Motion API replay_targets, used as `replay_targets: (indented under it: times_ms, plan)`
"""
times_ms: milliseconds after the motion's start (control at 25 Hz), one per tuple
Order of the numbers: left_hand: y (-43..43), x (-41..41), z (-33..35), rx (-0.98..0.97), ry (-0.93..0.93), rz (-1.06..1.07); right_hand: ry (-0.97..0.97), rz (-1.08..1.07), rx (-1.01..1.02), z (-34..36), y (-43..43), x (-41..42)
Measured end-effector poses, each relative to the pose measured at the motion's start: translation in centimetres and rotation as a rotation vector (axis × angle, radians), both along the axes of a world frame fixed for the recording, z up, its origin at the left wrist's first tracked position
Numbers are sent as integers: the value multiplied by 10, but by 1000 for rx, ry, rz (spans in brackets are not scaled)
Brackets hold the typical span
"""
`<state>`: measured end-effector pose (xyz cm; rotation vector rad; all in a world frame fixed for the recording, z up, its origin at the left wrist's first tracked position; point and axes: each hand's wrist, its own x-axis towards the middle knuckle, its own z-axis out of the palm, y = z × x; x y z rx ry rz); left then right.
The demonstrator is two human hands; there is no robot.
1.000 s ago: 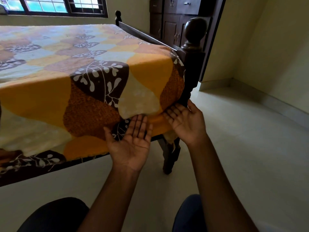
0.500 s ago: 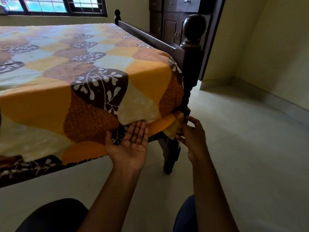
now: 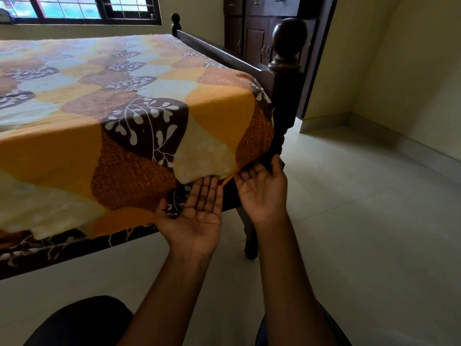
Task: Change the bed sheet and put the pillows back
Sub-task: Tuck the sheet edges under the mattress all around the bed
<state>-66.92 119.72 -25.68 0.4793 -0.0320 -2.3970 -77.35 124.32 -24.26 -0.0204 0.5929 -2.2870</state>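
A patterned bed sheet [image 3: 139, 126] in orange, brown and cream with white leaf prints covers the mattress and hangs over its near corner. My left hand [image 3: 197, 213] is palm up with straight fingers, the fingertips pushed under the sheet's lower edge at the corner. My right hand [image 3: 262, 191] is also palm up beside it, fingers straight and touching the underside of the corner next to the dark wooden bedpost [image 3: 287, 78]. No pillows are in view.
A dark wooden wardrobe [image 3: 257, 26] stands behind the bedpost. The bed's side rail [image 3: 214, 49] runs back toward a window [image 3: 74, 8]. Pale tiled floor [image 3: 361, 221] spreads to the right up to the wall. My knees show at the bottom.
My right hand, which was pinching the sheet corner by the bedpost half a second ago, has opened flat, palm up. The loose orange corner is now tucked under. The left hand stays in place.
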Motion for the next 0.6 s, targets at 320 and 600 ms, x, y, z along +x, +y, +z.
replay_targets:
  times_ms: [320,600]
  plan:
    - [-4,-2,-8,-117,-69,-13,-73,-87,116,-14,11,20]
    - [13,14,-35,-157,-567,224,-104,-38,324,-35,9,63]
